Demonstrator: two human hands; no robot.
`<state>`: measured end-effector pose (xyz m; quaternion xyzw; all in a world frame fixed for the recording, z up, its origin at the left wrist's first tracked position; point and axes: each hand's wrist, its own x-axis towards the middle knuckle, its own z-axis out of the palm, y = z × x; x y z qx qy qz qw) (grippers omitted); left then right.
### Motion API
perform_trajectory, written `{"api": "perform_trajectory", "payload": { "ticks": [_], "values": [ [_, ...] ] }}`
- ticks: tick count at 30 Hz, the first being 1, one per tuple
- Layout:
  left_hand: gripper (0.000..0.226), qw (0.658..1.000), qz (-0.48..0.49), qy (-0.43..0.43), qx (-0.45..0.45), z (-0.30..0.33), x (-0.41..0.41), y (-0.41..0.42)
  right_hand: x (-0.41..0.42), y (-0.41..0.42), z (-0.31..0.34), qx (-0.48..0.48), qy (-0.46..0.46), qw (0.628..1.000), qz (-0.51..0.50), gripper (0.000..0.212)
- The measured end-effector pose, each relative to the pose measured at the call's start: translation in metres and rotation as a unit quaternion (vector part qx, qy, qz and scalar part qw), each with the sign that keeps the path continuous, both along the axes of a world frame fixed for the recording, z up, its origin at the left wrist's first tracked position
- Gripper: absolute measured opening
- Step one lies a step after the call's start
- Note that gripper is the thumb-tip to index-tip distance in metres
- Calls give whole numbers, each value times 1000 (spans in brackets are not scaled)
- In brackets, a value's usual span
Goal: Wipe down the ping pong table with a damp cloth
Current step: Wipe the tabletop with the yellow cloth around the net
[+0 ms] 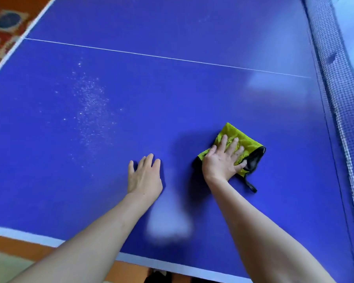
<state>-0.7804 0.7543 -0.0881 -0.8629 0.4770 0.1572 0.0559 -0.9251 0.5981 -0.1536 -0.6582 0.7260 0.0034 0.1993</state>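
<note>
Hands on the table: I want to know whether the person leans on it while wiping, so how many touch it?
2. The left hand rests flat on the bare blue table; the right hand presses the green cloth near the net.

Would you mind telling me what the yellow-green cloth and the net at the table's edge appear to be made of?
The yellow-green cloth with black trim looks like microfibre: a fuzzy, matte pile. The net appears to be fine dark woven mesh, probably synthetic cord, with a pale band along its top; blur leaves the fibre uncertain.

cloth (244,142) on table (172,99) – net (339,82) right | specks (90,103) left
</note>
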Motion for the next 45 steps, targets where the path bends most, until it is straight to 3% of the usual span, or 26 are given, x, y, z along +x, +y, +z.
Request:
{"api": "perform_trajectory", "payload": {
  "ticks": [7, 14, 18, 25, 33, 39, 45],
  "values": [
    [56, 997, -25, 76, 11, -6, 38, 32, 78, 43, -5, -30, 2, 985, 169, 59],
    [56, 997, -25, 70, 6, -9, 32, 34, 20, 52, -11, -87, -6, 891, 445, 58],
    [56, 997, -45, 56, -12, -8, 3, 29, -36, 33, -14, -120, -15, 850, 513, 53],
    [57, 993, -94, 64, -25, -7, -96, -9, -160, 1, -12, -137, -5, 892, 431, 53],
    [57, 981, -160, 105, -40, -7, -223, -53, -315, -12, -6, -113, 8, 970, 217, 58],
    [58, 980, -173, 94, -28, -9, -266, -50, -356, 50, -10, -101, 19, 978, 179, 62],
    [54, 983, -160, 72, -57, -12, -280, -38, -353, 21, 6, -135, 23, 975, 172, 62]
  ]
}}
